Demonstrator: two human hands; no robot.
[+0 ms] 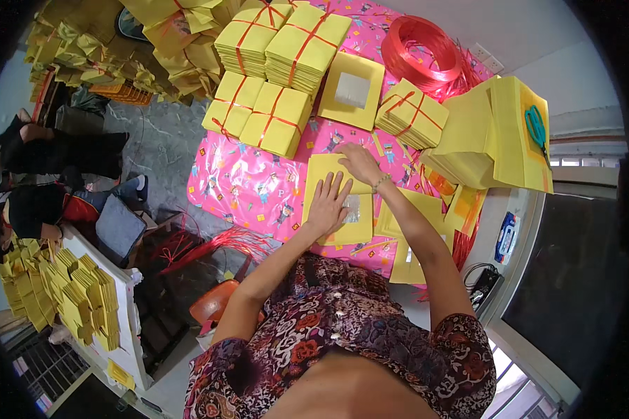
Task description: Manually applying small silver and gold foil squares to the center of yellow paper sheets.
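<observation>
Directly in front of me a yellow paper envelope (360,227) with a clear window lies on the pink patterned table cover (248,171). My left hand (328,204) rests flat on it, fingers spread, beside the window. At the envelope's far edge my right hand (360,166), with a bracelet at the wrist, touches the paper with its fingers partly apart. More yellow envelopes (412,209) lie loose under and beside my right forearm. Beyond my hands sits another yellow piece (365,64) with a pale window.
Bundles of yellow envelopes (307,45) tied with red string stand at the back. A coil of red strapping (405,56) lies at the far right, near teal scissors (535,127) on a tall yellow stack (468,129). At left, a person (35,213) sits by a white table (122,279).
</observation>
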